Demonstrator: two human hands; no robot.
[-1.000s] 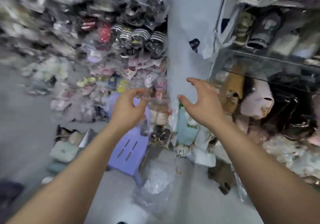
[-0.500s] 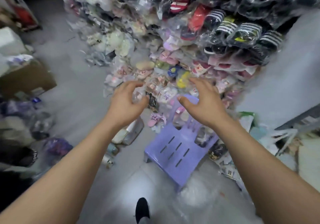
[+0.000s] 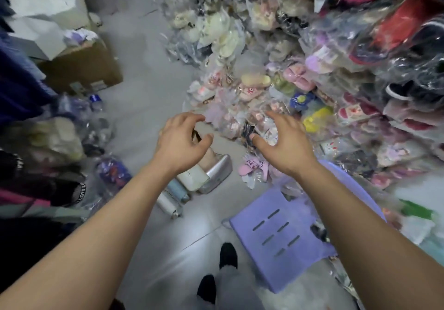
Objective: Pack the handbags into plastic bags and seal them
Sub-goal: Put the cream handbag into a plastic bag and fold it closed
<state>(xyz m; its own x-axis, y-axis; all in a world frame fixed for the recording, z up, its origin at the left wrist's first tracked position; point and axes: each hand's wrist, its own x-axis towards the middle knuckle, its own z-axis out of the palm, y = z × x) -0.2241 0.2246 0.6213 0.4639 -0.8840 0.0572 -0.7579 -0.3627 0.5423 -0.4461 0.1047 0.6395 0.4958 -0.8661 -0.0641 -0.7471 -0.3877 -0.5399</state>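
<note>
My left hand (image 3: 182, 139) and my right hand (image 3: 281, 141) are held out side by side in the air, fingers loosely curled, holding nothing. Below my left hand a short row of handbags lies on the grey floor: a silver one (image 3: 216, 173), a cream one (image 3: 192, 177), a pale blue one (image 3: 175, 187) and a white one (image 3: 165, 204). Beyond my hands rises a big heap of goods sealed in clear plastic bags (image 3: 276, 89). The picture is blurred, so I cannot make out any loose empty plastic bag.
A lilac plastic stool (image 3: 281, 235) stands on the floor under my right forearm. A brown cardboard box (image 3: 81, 67) with white boxes on it sits at the back left. Dark clothes and bagged items (image 3: 55, 139) line the left side. My two black shoes (image 3: 228, 254) are on the floor.
My view has swung left and down, from the grey pillar and shelf to the floor, the stool and the handbags. Both hands keep the same empty, loosely curled pose.
</note>
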